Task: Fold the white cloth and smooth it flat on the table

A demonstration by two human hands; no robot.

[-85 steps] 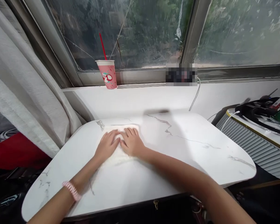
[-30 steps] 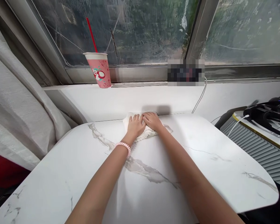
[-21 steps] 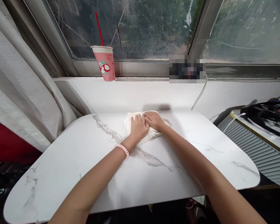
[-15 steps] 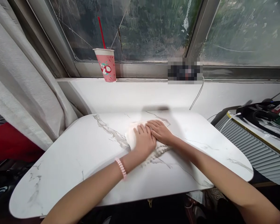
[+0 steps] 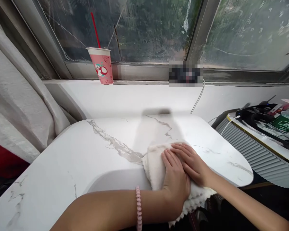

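A white fluffy cloth [image 5: 156,160] with a scalloped edge lies on the white marble-patterned tabletop [image 5: 62,160], its near part hanging past the front edge. My left hand [image 5: 175,179], with a pink beaded bracelet [image 5: 139,207] on the wrist, presses on the cloth with its fingers stretched out flat. Beside it my right hand [image 5: 192,163] also lies flat on the cloth, its fingers extended and partly touching the left hand. The cloth's middle is hidden beneath both palms.
On the windowsill stands a pink paper cup [image 5: 102,67] with a red straw. A blurred dark object [image 5: 186,73] with a white cable [image 5: 197,99] sits farther right. Cables and a green-labelled bottle [image 5: 287,123] crowd a ribbed white unit [image 5: 262,154] at right. A grey curtain [image 5: 21,96] hangs at left.
Both hands have slid the cloth toward me and to the right, from the table's middle to its front edge. The view has shifted slightly to the right.
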